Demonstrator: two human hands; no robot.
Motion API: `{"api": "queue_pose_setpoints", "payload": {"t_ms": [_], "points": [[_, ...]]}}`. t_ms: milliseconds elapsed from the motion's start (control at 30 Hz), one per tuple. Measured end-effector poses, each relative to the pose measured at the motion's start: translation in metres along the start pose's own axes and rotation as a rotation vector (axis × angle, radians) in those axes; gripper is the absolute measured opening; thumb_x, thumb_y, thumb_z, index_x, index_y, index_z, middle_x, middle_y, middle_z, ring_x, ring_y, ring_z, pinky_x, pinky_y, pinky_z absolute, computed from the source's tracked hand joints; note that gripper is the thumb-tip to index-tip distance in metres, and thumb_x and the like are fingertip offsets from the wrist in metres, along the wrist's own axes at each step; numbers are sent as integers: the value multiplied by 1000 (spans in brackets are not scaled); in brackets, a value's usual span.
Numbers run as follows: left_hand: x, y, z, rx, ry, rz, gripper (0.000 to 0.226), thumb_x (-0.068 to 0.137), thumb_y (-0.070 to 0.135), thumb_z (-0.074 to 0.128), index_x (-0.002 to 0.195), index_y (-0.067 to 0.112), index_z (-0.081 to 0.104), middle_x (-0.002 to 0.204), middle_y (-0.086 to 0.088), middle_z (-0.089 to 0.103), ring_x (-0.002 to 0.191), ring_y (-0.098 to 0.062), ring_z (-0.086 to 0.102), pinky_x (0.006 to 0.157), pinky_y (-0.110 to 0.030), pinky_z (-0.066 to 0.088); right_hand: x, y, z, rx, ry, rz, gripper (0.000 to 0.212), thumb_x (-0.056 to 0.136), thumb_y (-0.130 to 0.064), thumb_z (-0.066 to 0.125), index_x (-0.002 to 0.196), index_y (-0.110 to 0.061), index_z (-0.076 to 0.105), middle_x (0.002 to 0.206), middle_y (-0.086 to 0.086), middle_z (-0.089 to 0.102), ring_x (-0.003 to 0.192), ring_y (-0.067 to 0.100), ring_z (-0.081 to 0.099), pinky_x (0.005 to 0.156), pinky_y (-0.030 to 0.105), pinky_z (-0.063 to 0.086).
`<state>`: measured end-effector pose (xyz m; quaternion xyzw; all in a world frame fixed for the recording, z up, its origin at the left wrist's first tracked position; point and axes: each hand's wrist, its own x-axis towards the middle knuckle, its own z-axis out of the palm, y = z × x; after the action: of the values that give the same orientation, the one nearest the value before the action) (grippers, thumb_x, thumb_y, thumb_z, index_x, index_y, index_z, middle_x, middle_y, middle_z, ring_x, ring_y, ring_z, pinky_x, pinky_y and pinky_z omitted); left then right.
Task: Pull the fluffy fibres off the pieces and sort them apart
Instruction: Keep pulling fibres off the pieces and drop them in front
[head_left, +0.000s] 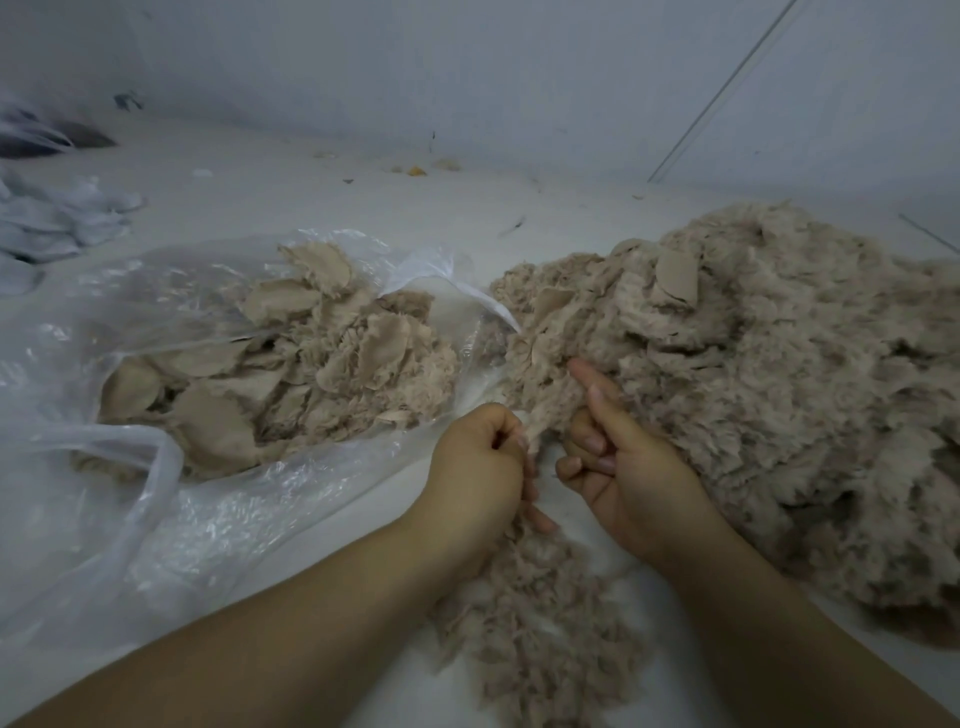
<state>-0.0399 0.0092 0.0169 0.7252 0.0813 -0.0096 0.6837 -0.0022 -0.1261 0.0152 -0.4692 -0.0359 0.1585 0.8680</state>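
Note:
A big heap of beige fluffy pieces (753, 374) fills the right side of the white floor. A clear plastic bag (171, 525) on the left holds flatter beige pieces (291, 364) with their smooth backs showing. My left hand (480, 467) is curled and pinches a tuft of fibres at the edge of a fluffy piece (545, 410). My right hand (618, 467) grips the same piece from the right, index finger stretched up along it. A small pile of loose fibres (540, 623) lies under my wrists.
A grey wall (467, 78) rises behind the floor. Crumpled white plastic bags (57, 218) and a dark bundle (47, 137) sit at the far left. Small scraps (415, 169) lie near the wall.

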Motion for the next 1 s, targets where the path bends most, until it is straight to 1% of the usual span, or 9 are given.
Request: {"api": "queue_pose_setpoints", "payload": {"t_ms": [167, 267, 367, 467, 633, 700, 800, 900, 1000], "points": [[-8, -6, -9, -36, -34, -18, 26, 101, 7, 43, 78, 4, 53, 60, -12, 58, 44, -33, 58, 44, -43, 48, 1, 0, 5, 41, 70, 6, 34, 103, -25, 40, 137, -26, 47, 52, -7, 33, 40, 4, 33, 46, 18, 41], [-17, -12, -15, -31, -71, -45, 32, 100, 10, 45, 70, 12, 55, 59, -10, 60, 41, -32, 58, 45, -38, 45, 2, 0, 7, 39, 82, 9, 30, 104, -23, 39, 132, -22, 50, 52, -6, 31, 37, 3, 31, 46, 17, 39], [-14, -7, -21, -179, -37, -85, 41, 99, 3, 43, 62, 12, 57, 58, -13, 58, 41, -30, 55, 43, -37, 49, 2, 0, 8, 36, 83, -2, 28, 104, -22, 39, 127, -23, 54, 54, -6, 29, 38, 3, 30, 47, 16, 39], [-5, 1, -21, -316, 1, -128, 30, 92, -5, 42, 65, 5, 52, 58, -16, 52, 42, -27, 49, 41, -34, 50, 1, 0, 6, 29, 70, 7, 28, 104, -23, 39, 128, -23, 53, 53, -7, 32, 39, 3, 30, 48, 16, 40], [8, 6, -15, -144, -16, -41, 29, 83, -1, 51, 55, 8, 50, 52, -13, 50, 43, -27, 52, 46, -40, 54, 1, 1, 3, -34, 17, -44, 18, 100, -17, 44, 108, -15, 59, 52, -8, 37, 40, 2, 36, 49, 18, 43], [19, 7, -9, -110, -9, -38, 27, 85, -2, 56, 60, 7, 48, 51, -11, 51, 45, -27, 55, 50, -48, 58, 1, 1, 2, -52, 2, -46, 17, 99, -16, 44, 104, -15, 60, 52, -7, 37, 40, 2, 37, 49, 19, 43], [34, 14, -5, -38, -74, -77, 17, 85, 1, 65, 78, 6, 49, 67, -19, 56, 49, -26, 60, 51, -51, 58, 2, 2, 1, -49, -5, -33, 19, 99, -16, 45, 105, -16, 62, 51, -6, 37, 40, 2, 38, 48, 19, 44], [45, 23, -6, -18, -203, -129, 32, 82, 7, 69, 106, 10, 47, 84, -21, 59, 50, -27, 59, 50, -46, 55, 2, 3, 1, -37, -14, -29, 20, 99, -14, 45, 105, -15, 64, 51, -5, 38, 39, 2, 39, 47, 18, 44], [46, 24, -5, 62, -239, -36, 27, 87, 17, 69, 108, 11, 52, 82, -20, 65, 50, -28, 61, 44, -38, 53, 2, 3, 2, -21, -19, -25, 21, 97, -14, 46, 102, -16, 67, 50, -5, 41, 40, 1, 41, 45, 17, 43]]}}
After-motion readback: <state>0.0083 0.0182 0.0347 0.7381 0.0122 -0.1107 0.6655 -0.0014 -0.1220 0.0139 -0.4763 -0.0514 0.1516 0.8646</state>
